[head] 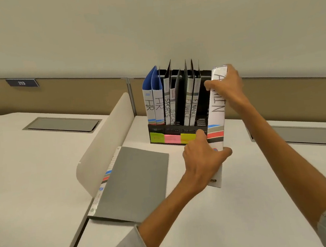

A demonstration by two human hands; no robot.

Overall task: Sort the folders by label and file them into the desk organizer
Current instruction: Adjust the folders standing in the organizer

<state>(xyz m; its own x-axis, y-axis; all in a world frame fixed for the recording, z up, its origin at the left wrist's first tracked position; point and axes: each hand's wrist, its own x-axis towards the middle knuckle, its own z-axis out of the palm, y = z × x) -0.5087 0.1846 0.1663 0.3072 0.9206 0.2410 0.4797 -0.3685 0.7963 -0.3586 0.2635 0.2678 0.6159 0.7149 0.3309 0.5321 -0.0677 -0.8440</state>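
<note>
At three o'clock from the black desk organizer (170, 131), the ADMIN folder (217, 106) is held nearly upright, just beside the end slot. The right hand (225, 85) grips its top end; the left hand (201, 159) clasps its lower spine. The HR folders (153, 104), SPORTS folders (167, 108) and FINANCE folders (191, 106) stand in the slots. At the organizer's seven o'clock, a grey folder (135, 182) lies flat on the desk (244, 205).

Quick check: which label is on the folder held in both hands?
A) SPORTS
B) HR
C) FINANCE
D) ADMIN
D: the spine of the ADMIN folder, gripped low by the left hand and near the top by the right hand, shows an A above the right hand's fingers and MIN below them.
</note>
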